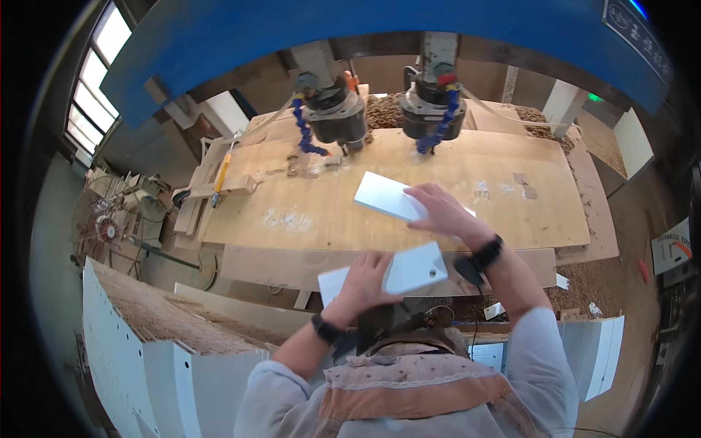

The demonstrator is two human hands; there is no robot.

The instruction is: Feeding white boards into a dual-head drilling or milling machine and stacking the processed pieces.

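Note:
My left hand (pixel 361 283) is wrapped over the middle of a white rectangular panel (pixel 412 271), which shows a dark round hole near its right end. It is held in front of the near edge of the wooden worktop (pixel 307 190). My right hand (pixel 444 213) grips the right end of a second white panel (pixel 382 196), thumb on the near side. This panel is tilted over the worktop, and whether it touches the wood I cannot tell. Between the two panels there is a gap.
Two machine spindle heads (pixel 334 117) with blue jointed hoses (pixel 438 135) hang beyond the panels, below a blue beam (pixel 350 29). A yellow-handled tool (pixel 221 175) lies at the worktop's left. White panels (pixel 164 379) stand at lower left. Wood chips (pixel 385 111) lie behind.

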